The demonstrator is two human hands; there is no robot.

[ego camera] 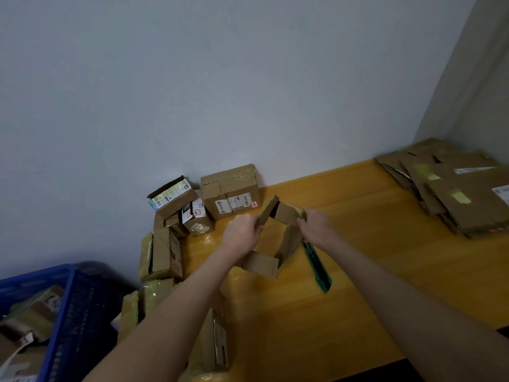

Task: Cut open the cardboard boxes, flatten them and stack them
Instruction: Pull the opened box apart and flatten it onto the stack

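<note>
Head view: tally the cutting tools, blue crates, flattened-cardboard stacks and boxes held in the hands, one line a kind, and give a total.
green utility knife: 1
blue crate: 1
stack of flattened cardboard: 1
opened box, gripped by the left hand and the right hand: 1
Total: 4

One open box [269, 236], one knife [318, 267], one crate [82, 312] (blue), one flattened stack [454, 199].

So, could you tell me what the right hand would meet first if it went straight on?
The right hand grips the open box; past that, probably the taped box against the wall, though depth is unclear.
</note>
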